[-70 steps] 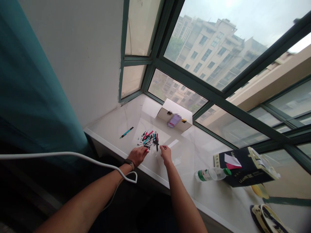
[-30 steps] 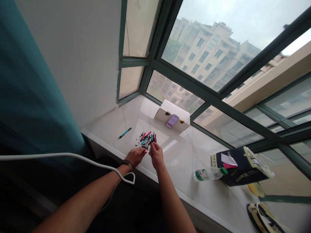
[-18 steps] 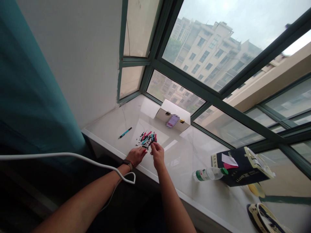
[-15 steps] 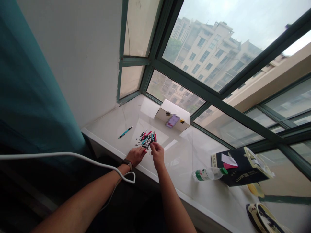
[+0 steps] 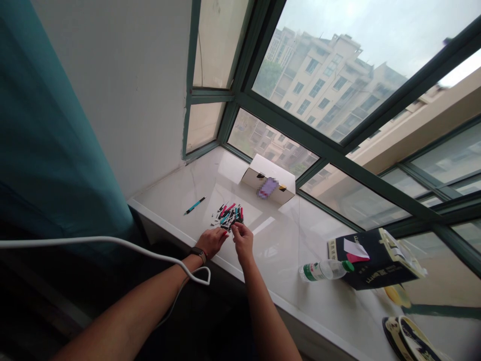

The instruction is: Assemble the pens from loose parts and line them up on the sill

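Note:
My left hand (image 5: 211,242), with a dark watch on the wrist, is closed at the near side of a pile of pen parts (image 5: 228,214). A small red spot shows at its fingertips; I cannot tell what it is. Close on its right, my right hand (image 5: 243,239) pinches with thumb and fingers at the pile's near edge. Whatever sits in either pinch is too small to name. The pile mixes black, pink, blue and silvery pieces. Apart from it, to the left, lies a whole blue and black pen (image 5: 195,205).
A white box (image 5: 268,178) stands by the window behind the pile. On the right, a clear bottle with a green cap (image 5: 325,271) lies against a dark carton (image 5: 376,260). A white cable (image 5: 112,240) crosses above my left forearm. The white sill (image 5: 278,260) has a front edge.
My right hand's fingertips have shifted slightly toward the left hand and lower. The left hand stays in nearly the same place, and the whole view has shifted a little.

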A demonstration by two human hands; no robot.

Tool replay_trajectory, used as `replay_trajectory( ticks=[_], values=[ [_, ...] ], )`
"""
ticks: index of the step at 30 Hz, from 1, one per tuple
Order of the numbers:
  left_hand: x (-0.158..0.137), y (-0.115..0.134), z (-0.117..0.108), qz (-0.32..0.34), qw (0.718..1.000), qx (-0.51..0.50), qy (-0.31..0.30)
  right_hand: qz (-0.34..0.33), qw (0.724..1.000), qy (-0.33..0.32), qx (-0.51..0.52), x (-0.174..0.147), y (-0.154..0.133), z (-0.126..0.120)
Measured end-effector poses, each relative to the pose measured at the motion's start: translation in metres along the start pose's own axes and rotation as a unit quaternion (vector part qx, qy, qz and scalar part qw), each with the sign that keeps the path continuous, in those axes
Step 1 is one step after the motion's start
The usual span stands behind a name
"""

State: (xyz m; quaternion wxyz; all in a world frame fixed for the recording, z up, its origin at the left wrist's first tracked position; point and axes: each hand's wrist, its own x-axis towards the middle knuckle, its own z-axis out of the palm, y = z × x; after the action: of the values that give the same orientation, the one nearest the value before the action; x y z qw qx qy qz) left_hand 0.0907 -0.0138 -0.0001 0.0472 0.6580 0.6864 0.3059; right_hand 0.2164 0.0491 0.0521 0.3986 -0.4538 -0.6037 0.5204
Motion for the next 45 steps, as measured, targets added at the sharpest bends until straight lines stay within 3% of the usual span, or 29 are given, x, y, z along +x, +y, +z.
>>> replay_trajectory(
  ticks=[7,22,28,34,40,45],
  values=[
    [0.000,0.000,0.000,-0.005,1.000,-0.016,-0.002,-0.005,0.999,-0.018,-0.046,-0.008,0.009,0.004],
    [0.000,-0.002,0.002,-0.004,0.999,-0.031,-0.010,-0.048,0.990,-0.025,-0.131,-0.010,-0.009,-0.001],
    [0.000,-0.001,0.002,-0.009,1.000,-0.026,-0.008,0.007,0.995,-0.020,-0.102,0.000,-0.002,-0.002],
    [0.000,-0.003,0.003,-0.007,1.000,-0.021,-0.013,0.041,0.995,-0.053,-0.072,0.010,-0.005,-0.002],
    [0.000,-0.003,0.002,-0.017,1.000,-0.017,-0.015,0.108,0.991,-0.072,-0.026,0.007,-0.009,-0.001],
    [-0.001,0.000,0.000,-0.022,0.999,-0.009,-0.025,0.127,0.990,-0.062,-0.011,0.005,-0.002,-0.002]
  ],
)
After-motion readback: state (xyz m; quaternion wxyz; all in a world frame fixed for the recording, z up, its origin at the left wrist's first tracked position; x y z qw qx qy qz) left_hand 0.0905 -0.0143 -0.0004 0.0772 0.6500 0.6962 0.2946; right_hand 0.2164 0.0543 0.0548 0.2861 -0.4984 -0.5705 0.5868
